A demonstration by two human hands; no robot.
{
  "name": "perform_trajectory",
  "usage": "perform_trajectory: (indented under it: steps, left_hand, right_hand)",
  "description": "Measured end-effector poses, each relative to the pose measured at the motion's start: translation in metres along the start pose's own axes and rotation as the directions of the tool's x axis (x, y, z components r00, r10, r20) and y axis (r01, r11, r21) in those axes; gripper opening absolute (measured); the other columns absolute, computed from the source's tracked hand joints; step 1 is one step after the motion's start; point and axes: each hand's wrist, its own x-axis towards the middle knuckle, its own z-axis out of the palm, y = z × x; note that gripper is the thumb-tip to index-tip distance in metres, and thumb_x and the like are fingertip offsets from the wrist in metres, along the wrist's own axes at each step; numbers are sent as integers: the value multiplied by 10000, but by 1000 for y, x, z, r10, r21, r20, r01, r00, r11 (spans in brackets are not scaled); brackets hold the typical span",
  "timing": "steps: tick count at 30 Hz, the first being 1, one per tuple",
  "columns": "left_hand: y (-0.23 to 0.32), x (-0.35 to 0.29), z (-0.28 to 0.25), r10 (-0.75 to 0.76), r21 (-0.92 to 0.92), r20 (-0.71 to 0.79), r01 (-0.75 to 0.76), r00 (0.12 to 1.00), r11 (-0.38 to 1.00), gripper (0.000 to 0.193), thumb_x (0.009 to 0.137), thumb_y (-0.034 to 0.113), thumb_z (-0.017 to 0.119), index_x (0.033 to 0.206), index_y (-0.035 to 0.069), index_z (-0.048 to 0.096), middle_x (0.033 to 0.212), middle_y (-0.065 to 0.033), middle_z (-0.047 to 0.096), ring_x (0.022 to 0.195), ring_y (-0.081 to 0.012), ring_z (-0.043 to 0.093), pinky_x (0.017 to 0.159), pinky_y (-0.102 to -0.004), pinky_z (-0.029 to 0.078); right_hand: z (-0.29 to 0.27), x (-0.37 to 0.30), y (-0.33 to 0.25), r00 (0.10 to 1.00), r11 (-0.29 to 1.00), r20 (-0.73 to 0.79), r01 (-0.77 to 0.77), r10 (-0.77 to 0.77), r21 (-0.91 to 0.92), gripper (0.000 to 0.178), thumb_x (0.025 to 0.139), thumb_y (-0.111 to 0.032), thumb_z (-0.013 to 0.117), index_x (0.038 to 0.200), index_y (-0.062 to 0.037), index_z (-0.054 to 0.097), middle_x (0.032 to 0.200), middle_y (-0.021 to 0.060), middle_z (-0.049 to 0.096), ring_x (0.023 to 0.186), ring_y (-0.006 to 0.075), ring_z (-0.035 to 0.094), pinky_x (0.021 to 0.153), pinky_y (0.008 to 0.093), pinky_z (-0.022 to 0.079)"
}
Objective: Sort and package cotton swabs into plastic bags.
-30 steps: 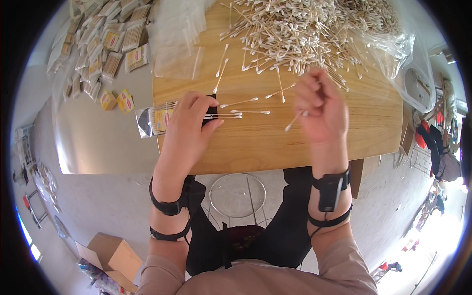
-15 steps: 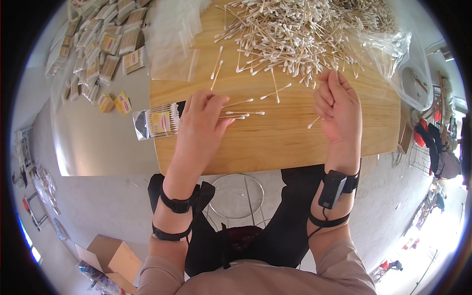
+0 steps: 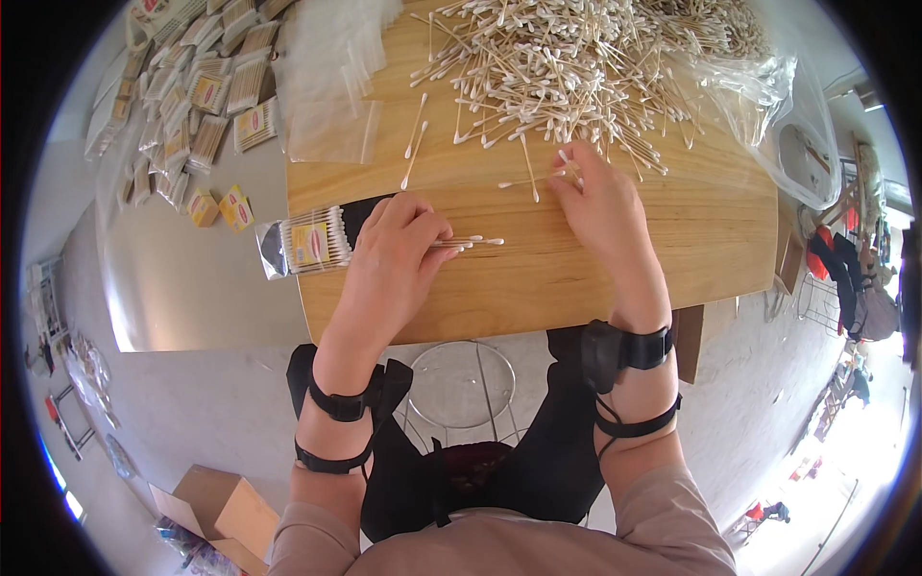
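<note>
My left hand point(image 3: 392, 254) is closed on several cotton swabs point(image 3: 471, 242) whose white tips stick out to the right, low over the wooden table. Just left of it lies a clear packet of cotton swabs point(image 3: 312, 242) with a yellow label, a black strip point(image 3: 368, 213) beside it partly hidden by the hand. My right hand point(image 3: 607, 197) pinches cotton swabs near the pile's front edge; their exact number is hard to make out. Two loose swabs point(image 3: 415, 144) lie beyond my left hand, and another swab point(image 3: 529, 168) lies left of my right fingertips.
A big heap of loose cotton swabs point(image 3: 567, 72) covers the far table, with a clear plastic bag point(image 3: 768, 106) to its right. Flat clear bags point(image 3: 331, 130) lie at the far left. Beyond them are many filled packets point(image 3: 206, 91) and two yellow labels point(image 3: 235, 206) on a metal surface point(image 3: 192, 298).
My right hand has moved left along the pile's near edge, its fingers now around swabs. A loose swab beside my left hand is gone from the table, and the swabs there sit closer together.
</note>
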Motion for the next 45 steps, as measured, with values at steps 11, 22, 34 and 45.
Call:
perform_trajectory:
  steps: [11, 22, 34, 45]
  left_hand:
    - [-12, 4, 1, -74, -13, -329, 74, 941, 997, 175, 800, -2, 704, 956, 15, 627, 940, -127, 610, 855, -340, 594, 732, -409, 483]
    - [-26, 20, 11, -159, 74, -310, 190, 937, 979, 163, 834, 70, 705, 947, 47, 589, 905, -112, 576, 812, -339, 592, 694, -435, 480]
    - [-18, 11, -5, -197, 37, -158, 205, 968, 978, 77, 834, 50, 692, 828, 35, 617, 864, -106, 576, 803, -330, 591, 696, -431, 464]
    - [-10, 12, -14, -250, -60, 20, 251, 968, 966, 60, 854, 24, 653, 913, 29, 644, 936, -114, 598, 881, -327, 602, 741, -413, 478]
  right_hand:
    - [20, -15, -30, 966, 982, 204, 178, -162, -65, 183, 885, -196, 662, 1000, -55, 640, 821, 183, 673, 788, 362, 651, 693, 410, 494]
    - [3, -8, -19, 805, 563, 584, -435, -105, 702, 173, 960, -173, 632, 981, -2, 642, 742, -37, 570, 604, 44, 451, 546, 193, 339]
    - [-10, -3, -13, 801, 337, 574, -500, -168, 797, 139, 988, -73, 519, 1097, -5, 571, 728, 7, 507, 513, 33, 339, 455, 166, 247]
    - [-15, 4, 12, 891, 197, 419, -385, -175, 902, 190, 979, -127, 559, 1100, 8, 616, 693, -3, 556, 558, 89, 463, 465, 199, 297]
